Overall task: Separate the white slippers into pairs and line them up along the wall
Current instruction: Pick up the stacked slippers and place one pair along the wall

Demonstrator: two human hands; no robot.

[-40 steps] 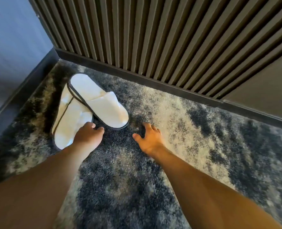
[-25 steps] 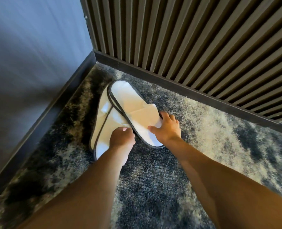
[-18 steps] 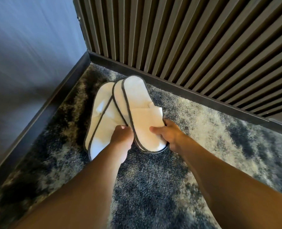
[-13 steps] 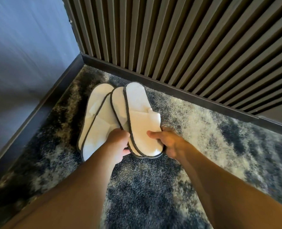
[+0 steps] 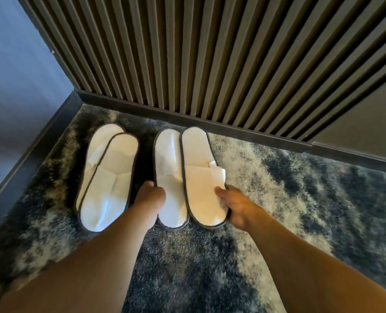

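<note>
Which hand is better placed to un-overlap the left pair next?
Left. The left hand sits right beside the left pair, whose slippers overlap; the right hand is across the right pair.

The 4 bunched slippers now lie as 2 pairs, left pair (image 5: pixel 107 177) apart from right pair (image 5: pixel 187 177).

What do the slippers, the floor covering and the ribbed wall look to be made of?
Slippers: soft white cloth, likely terry or non-woven, matte, with dark stitched edging. Carpet: shaggy pile, mottled dark blue and cream, fibres visible. Slatted wall: rigid vertical ribs, brown satin finish; wood or laminate, unclear.
</note>
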